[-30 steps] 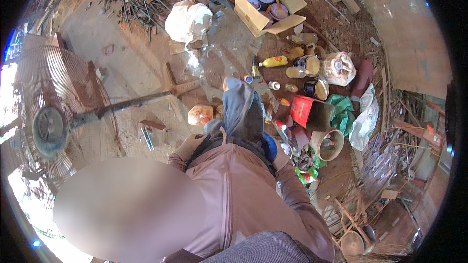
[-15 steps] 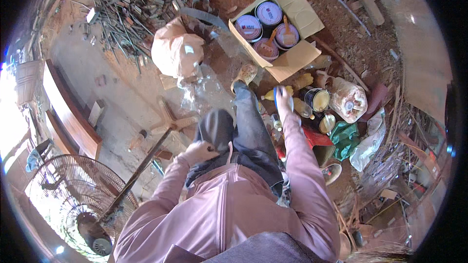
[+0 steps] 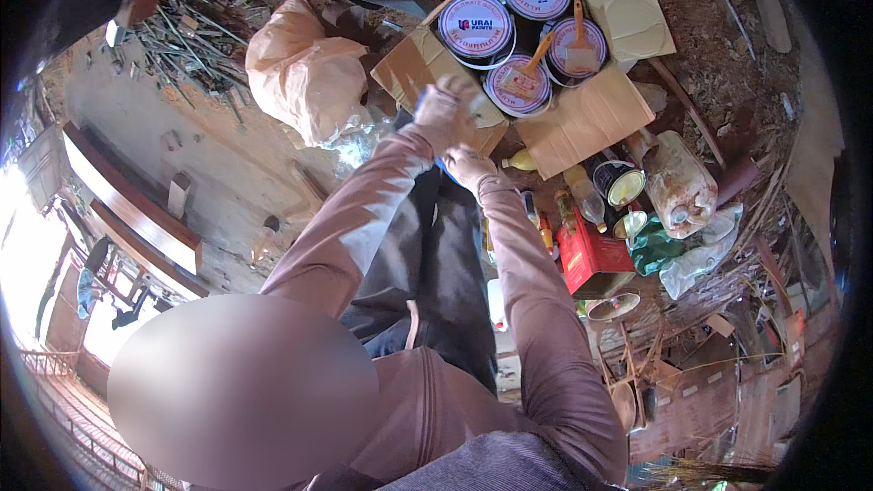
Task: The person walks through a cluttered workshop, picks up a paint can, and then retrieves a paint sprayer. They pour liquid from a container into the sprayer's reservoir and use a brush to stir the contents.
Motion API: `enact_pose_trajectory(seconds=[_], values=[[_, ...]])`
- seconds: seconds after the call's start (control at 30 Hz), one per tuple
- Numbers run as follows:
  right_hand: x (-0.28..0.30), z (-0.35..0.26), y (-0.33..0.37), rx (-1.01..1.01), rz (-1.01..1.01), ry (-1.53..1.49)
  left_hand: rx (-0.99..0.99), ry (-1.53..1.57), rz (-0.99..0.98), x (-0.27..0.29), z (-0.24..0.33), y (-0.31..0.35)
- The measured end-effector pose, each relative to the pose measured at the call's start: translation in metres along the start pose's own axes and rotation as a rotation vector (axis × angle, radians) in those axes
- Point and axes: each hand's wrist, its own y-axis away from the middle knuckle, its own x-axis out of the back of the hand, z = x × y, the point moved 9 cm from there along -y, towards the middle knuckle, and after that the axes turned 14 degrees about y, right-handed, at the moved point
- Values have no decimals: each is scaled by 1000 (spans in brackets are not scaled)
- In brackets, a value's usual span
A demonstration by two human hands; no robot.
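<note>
My left hand (image 3: 446, 112) reaches up to the near left flap of the cardboard box (image 3: 598, 127). Motion smears its fingers, and a bit of blue shows at its edge. Just below it, nearer to me, my right hand (image 3: 468, 168) is closed with a small blue edge showing beside it; most of what it holds is hidden. Inside the box stand several lidded paint cans (image 3: 475, 25). One paintbrush (image 3: 527, 73) with an orange handle lies on the nearest lid, another paintbrush (image 3: 580, 45) on the lid to its right.
A pale crumpled bag (image 3: 305, 73) stands left of the box. To the right are an open paint can (image 3: 626, 184), a clear bottle (image 3: 585, 195), a dirty plastic jug (image 3: 680, 191), a red box (image 3: 591, 250) and a green bag (image 3: 657, 244). Scrap sticks (image 3: 195, 59) lie far left.
My left hand has gone from my lap up to the box's near flap. The right hand, with the blue thing, has moved left, away from the bottles and cans. The box appears closer.
</note>
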Motion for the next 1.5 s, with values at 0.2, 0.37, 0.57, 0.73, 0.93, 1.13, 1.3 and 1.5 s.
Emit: enact_pose_trajectory(seconds=[0.2,0.37,0.57,0.73,0.93,1.13,1.3,1.5], values=[[165,2,-10,-155,960,422,569,336,-170,-35,-188,16],[161,13,-115,49,436,586,573,483,-165,-65,-242,36],[239,2,-71,-83,452,196,752,769,109,-57,-211,48],[254,23,64,-182,491,-758,857,1166,366,-80,-196,40],[253,-7,186,-108,368,-1408,843,1970,359,-67,-88,-10],[257,-1,250,-284,485,-1564,489,2170,249,-54,-59,-7],[253,-1,269,-260,432,-1544,470,2268,69,-44,-48,41],[237,-4,286,-308,441,-1380,602,2317,17,-64,-45,82]])
